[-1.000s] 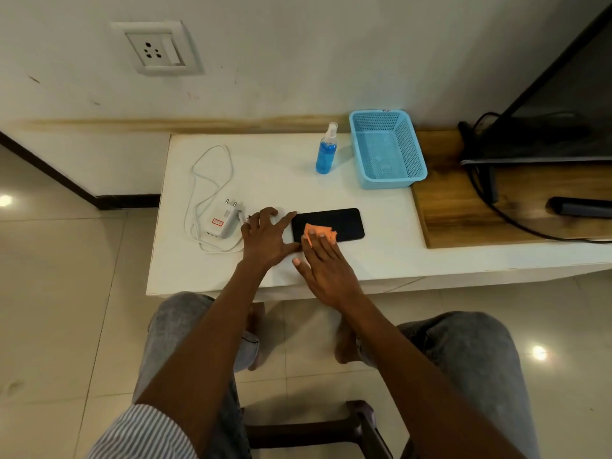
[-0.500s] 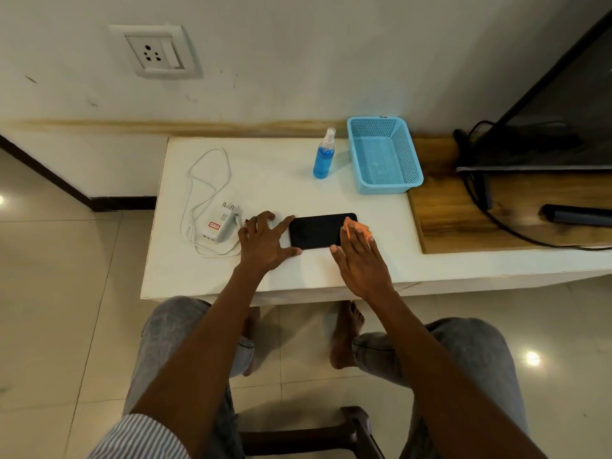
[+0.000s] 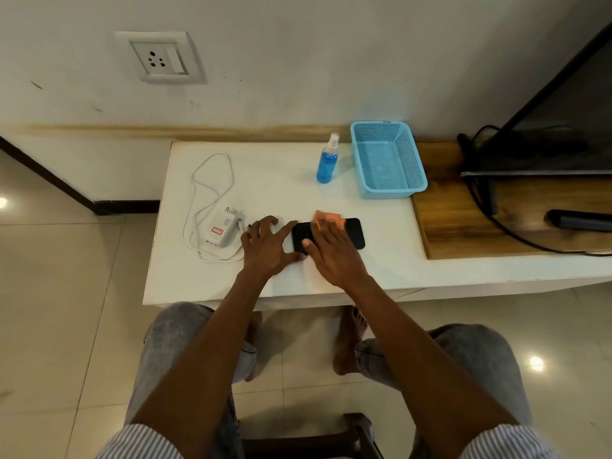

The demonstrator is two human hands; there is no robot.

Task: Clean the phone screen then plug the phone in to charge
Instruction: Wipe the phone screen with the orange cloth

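White laminate covers the low table (image 3: 205,276) at the centre of the frame, where a seated person works on one black phone (image 3: 356,235) lying flat near the table's front edge. The right hand (image 3: 334,253), fingers straight and laid together, presses one orange cloth (image 3: 328,217) onto the middle of the screen; only the cloth's far edge shows beyond the fingertips. The left hand (image 3: 265,248) rests spread on the tabletop just left of the phone, its thumb and forefinger bracing the phone's left end and gripping nothing. Just left of that hand lies one white charger (image 3: 220,230) with two round pins pointing toward the wall, and its one white cable (image 3: 212,180) loops across the table's left part. Toward the back of the table stands one upright spray bottle (image 3: 326,160) of blue liquid, and just to its right sits one light blue mesh basket (image 3: 412,167). One white wall socket (image 3: 159,58) is set in the wall at the upper left of the frame. At the right edge, one dark television (image 3: 563,127) stands on a wooden board (image 3: 447,220), with black cords trailing across it and one dark bar-shaped object (image 3: 579,220) lying beside them. Two knees in grey trousers and two bare feet show beneath the table at the bottom centre.
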